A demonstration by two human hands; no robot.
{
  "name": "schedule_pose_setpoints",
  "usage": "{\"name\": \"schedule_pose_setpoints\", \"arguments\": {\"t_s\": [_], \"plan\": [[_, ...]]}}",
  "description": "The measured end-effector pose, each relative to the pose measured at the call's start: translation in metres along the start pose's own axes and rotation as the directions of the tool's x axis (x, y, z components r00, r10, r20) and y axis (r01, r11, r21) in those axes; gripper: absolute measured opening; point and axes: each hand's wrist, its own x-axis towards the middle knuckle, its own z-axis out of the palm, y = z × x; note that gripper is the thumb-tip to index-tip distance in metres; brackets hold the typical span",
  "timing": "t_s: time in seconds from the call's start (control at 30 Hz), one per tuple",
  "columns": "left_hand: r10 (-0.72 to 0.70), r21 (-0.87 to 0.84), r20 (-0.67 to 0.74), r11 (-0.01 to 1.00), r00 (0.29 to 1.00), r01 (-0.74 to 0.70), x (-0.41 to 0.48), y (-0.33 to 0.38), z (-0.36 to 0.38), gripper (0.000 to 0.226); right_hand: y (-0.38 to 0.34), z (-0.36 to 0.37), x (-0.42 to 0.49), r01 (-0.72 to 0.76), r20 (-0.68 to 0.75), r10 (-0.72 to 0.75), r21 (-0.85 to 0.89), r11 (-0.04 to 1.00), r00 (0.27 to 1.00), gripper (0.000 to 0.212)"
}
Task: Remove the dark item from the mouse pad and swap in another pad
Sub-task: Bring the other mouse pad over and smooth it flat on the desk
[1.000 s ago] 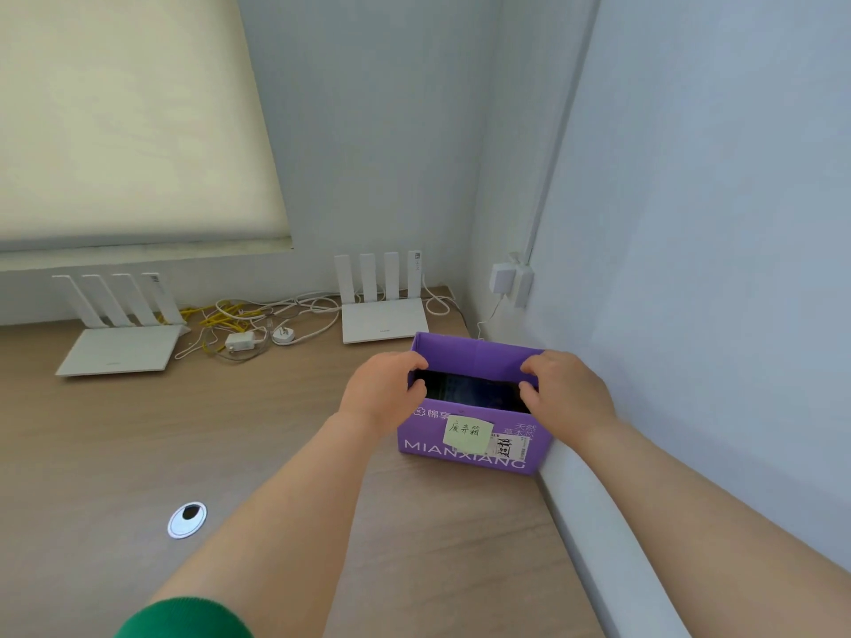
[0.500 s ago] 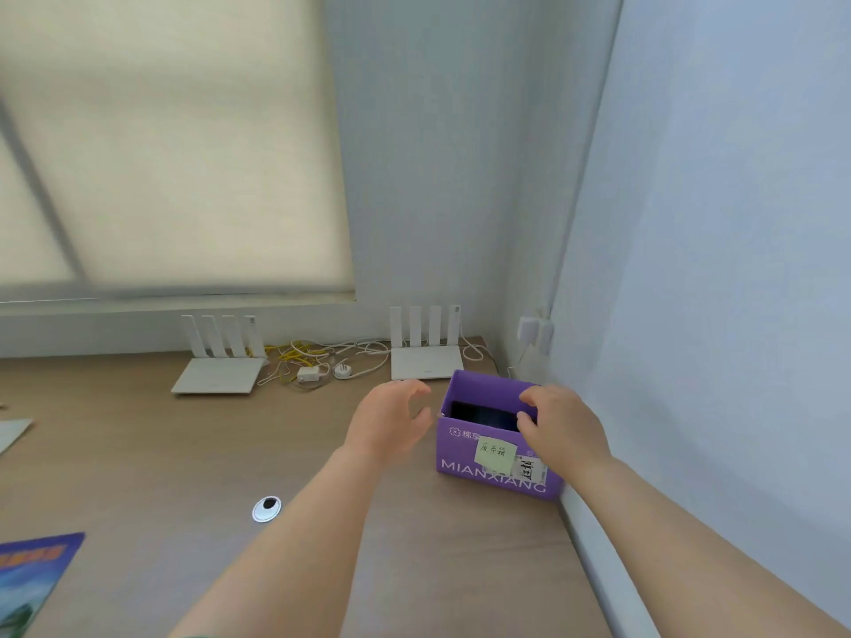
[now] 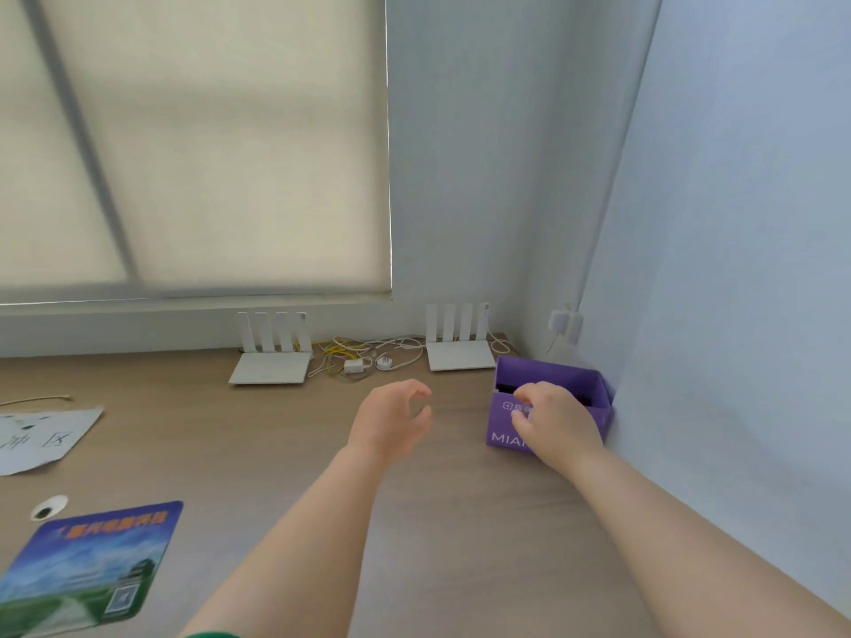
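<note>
A purple cardboard box (image 3: 585,384) stands in the desk's far right corner, with something dark just visible inside its open top. My right hand (image 3: 555,421) hovers in front of the box's near wall, fingers curled and holding nothing. My left hand (image 3: 391,419) floats over the bare desk to the left of the box, fingers apart and empty. A printed mouse pad (image 3: 87,568) with a blue sky and green field picture lies flat at the near left of the desk.
Two white routers (image 3: 271,366) (image 3: 460,354) stand by the back wall with tangled yellow and white cables (image 3: 364,354) between them. A sheet of paper (image 3: 37,437) lies at the left. A round cable hole (image 3: 48,507) sits beside the pad. A wall plug (image 3: 565,322) hangs on the right wall.
Both hands have let go of the purple box and drawn back; the left hand has moved farther left. The view has swung left, and the printed mouse pad and paper have come into sight.
</note>
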Motion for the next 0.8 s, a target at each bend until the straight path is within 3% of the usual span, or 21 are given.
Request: {"name": "schedule_pose_setpoints", "arguments": {"t_s": [0.3,0.8], "plan": [[-0.057,-0.021,-0.032,0.998,0.998,0.056,-0.05,-0.049,-0.074,0.03,-0.101,0.013,-0.026,0.048,0.003,-0.048,0.016,0.999,0.999,0.032],[-0.134,0.086,-0.116,0.986,0.984,0.144,-0.07,-0.092,-0.127,0.043,-0.176,0.064,0.0,0.173,0.076,-0.177,0.063,0.983,0.981,0.034]]}}
